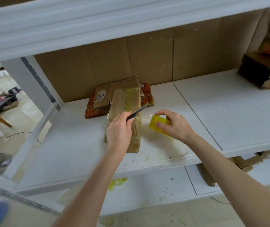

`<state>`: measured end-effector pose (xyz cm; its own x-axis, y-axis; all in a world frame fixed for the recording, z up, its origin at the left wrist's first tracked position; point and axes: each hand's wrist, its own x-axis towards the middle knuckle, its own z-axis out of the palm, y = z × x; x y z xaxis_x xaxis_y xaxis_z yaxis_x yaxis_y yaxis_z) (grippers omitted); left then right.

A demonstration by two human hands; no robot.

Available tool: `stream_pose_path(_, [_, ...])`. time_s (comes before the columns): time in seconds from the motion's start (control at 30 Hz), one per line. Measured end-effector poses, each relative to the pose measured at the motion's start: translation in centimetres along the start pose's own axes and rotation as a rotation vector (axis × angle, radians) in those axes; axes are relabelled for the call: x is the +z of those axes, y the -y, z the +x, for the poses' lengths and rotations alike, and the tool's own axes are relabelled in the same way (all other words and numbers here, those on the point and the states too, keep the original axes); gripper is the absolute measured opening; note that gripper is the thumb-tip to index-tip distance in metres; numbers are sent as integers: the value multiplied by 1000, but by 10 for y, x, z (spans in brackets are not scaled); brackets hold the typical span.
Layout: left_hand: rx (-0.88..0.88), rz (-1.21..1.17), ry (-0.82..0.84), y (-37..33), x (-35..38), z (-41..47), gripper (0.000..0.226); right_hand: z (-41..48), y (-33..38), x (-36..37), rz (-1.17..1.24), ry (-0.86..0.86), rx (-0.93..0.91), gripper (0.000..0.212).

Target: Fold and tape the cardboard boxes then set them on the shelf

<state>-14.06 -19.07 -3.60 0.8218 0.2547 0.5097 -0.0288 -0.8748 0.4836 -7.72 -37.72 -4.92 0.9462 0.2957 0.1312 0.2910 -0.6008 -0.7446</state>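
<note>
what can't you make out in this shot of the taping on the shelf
All head view:
- black utility knife: handle buried in the left hand.
- yellow tape roll: core covered by the right hand.
- brown taped cardboard box: near left side behind the left hand.
- dark boxes, right edge: blurred, cut off.
- label on the flat cardboard stack: too small to read.

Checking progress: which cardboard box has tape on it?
The folded box at the shelf front, under the left hand holding the knife; the boxes behind it lie flat in a pile.

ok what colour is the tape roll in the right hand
Translucent yellow tape roll, held by the right hand; head view.
</note>
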Motion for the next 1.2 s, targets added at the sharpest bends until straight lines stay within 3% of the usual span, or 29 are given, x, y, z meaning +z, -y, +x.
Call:
stream_pose_path(0.23, [-9, 26, 9, -5, -1, 0, 24, 4, 2, -5, -286, -2, 101, 31])
stream_pose_path(0.4, [-51, -31, 28, -10, -5, 3, 24, -1, 1, -4, -196, -25, 110, 21])
stream_pose_path(0.5, [36, -82, -23, -16, -15, 1, 25, 0, 3, -1, -158, -85, 148, 15])
stream_pose_path(0.6, [176, 44, -71, -23, -22, -13, 26, 0, 0, -2, -147, -123, 173, 16])
stream_pose_path(0.8, [81, 108, 164, -39, -27, -46, 44, 2, 3, 1, -164, -139, 208, 20])
stream_pose_path(1.2, [-36, 195, 269, -47, -12, -35, 46, -1, 6, 3, -250, -159, 206, 16])
